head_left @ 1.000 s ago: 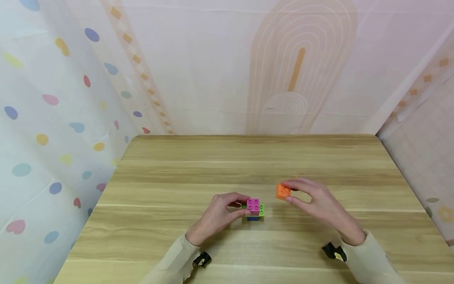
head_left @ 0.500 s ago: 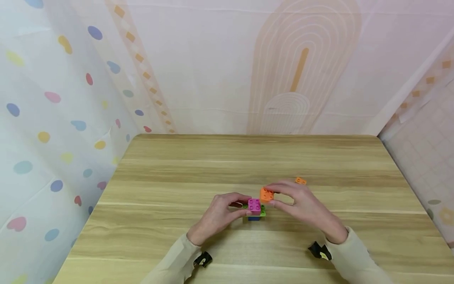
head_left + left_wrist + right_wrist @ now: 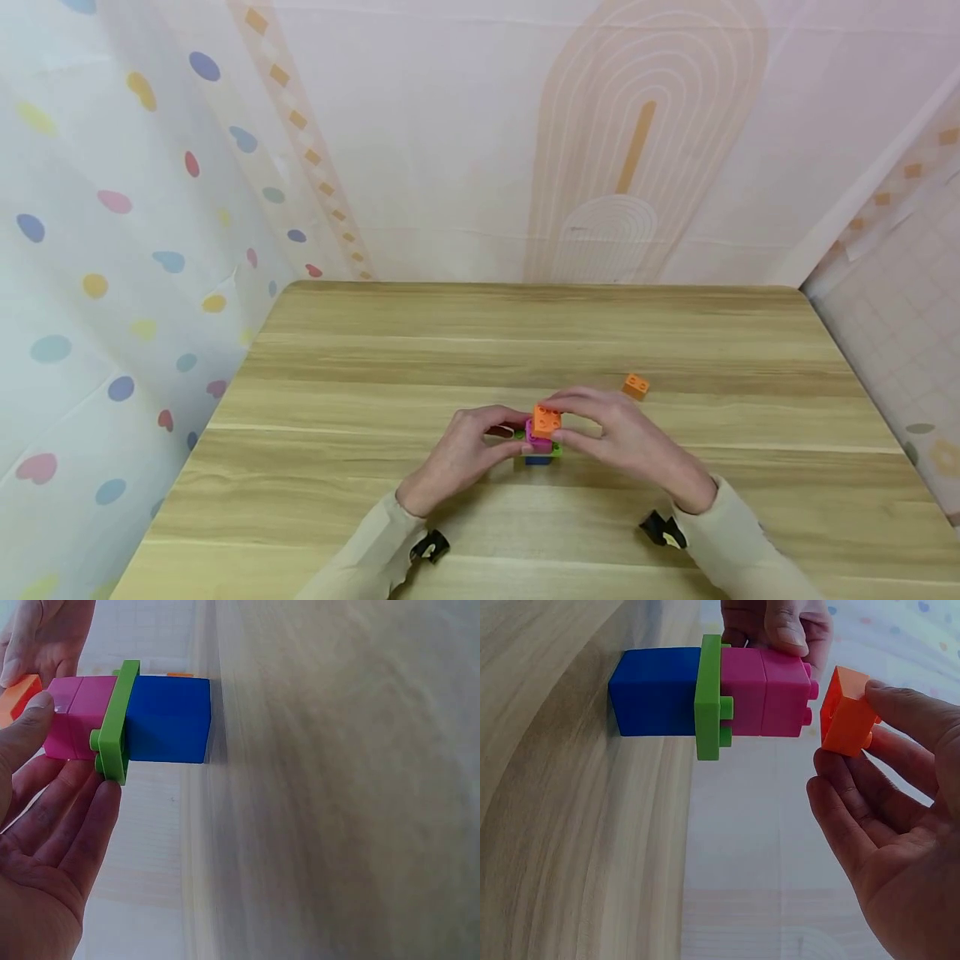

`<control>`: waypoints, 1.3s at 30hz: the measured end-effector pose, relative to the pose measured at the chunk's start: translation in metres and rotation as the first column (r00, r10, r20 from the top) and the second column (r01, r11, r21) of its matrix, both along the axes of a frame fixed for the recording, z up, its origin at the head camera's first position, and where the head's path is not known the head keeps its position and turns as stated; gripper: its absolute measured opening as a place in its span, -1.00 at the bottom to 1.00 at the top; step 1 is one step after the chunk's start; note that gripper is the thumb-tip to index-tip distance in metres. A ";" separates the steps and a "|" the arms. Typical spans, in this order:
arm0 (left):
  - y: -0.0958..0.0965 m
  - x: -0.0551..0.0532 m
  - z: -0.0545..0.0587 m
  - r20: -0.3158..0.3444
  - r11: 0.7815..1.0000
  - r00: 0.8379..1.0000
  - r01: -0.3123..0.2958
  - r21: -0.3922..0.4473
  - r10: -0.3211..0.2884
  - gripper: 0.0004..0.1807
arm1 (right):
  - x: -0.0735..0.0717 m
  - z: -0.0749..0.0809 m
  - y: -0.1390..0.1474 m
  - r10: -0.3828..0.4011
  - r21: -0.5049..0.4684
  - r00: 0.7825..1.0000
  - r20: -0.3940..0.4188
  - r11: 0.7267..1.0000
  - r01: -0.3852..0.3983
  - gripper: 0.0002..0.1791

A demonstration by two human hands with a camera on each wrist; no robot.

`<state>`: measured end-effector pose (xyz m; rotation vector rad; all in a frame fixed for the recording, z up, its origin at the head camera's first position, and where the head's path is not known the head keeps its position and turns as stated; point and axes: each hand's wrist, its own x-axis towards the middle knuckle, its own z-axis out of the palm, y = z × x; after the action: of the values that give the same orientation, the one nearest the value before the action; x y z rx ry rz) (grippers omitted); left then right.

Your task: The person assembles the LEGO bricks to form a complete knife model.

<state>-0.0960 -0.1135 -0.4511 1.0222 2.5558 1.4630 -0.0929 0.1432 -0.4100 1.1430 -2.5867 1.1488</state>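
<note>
A stack of toy building bricks stands on the table: a blue block [image 3: 656,691] at the bottom, a thin green plate [image 3: 708,720] across it, then two pink bricks [image 3: 765,694]. My left hand [image 3: 465,450] grips the pink part from the left, thumb on the near side and fingers beyond. In my right hand [image 3: 626,437] an orange brick [image 3: 847,712] is pinched between thumb and fingers. That brick hovers just over the pink studs, slightly tilted, with a small gap visible in the right wrist view.
A second orange brick [image 3: 635,386] lies on the wooden table [image 3: 375,350], behind and right of the stack. Patterned cloth hangs [image 3: 420,150] along the table's far edge and left side.
My right hand has moved left with the orange brick, from beside the stack to over its top. The second orange brick came into full view. My left hand keeps its hold.
</note>
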 end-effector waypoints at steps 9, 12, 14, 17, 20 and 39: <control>-0.001 -0.001 -0.001 -0.002 1.000 1.000 0.003 0.002 -0.003 -0.68 | -0.001 -0.001 -0.007 0.053 0.025 0.998 -0.039 0.998 -0.052 -0.63; -0.001 -0.001 -0.001 -0.009 1.000 1.000 0.005 0.006 -0.005 -0.68 | 0.000 0.000 -0.007 0.048 0.029 0.998 -0.030 0.998 -0.047 -0.64; -0.001 -0.001 0.000 -0.011 1.000 1.000 0.006 0.008 -0.006 -0.68 | 0.000 0.001 -0.008 0.048 0.034 0.998 -0.032 0.998 -0.046 -0.64; -0.001 -0.001 -0.001 -0.016 1.000 1.000 0.008 0.013 -0.008 -0.68 | -0.001 0.002 -0.009 0.059 0.044 0.997 -0.053 0.997 -0.057 -0.66; -0.001 -0.001 -0.001 -0.020 1.000 1.000 0.009 0.016 -0.008 -0.68 | -0.002 0.005 -0.009 0.074 0.061 0.994 -0.074 0.996 -0.070 -0.68; -0.002 -0.002 0.000 0.017 0.999 1.000 0.021 0.034 -0.021 -0.60 | -0.007 -0.004 -0.010 0.141 0.001 0.973 -0.182 0.990 -0.143 -0.65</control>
<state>-0.0984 -0.1151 -0.4511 1.0323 2.5088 1.5080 -0.1000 0.1331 -0.4145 1.3808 -2.3921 1.0297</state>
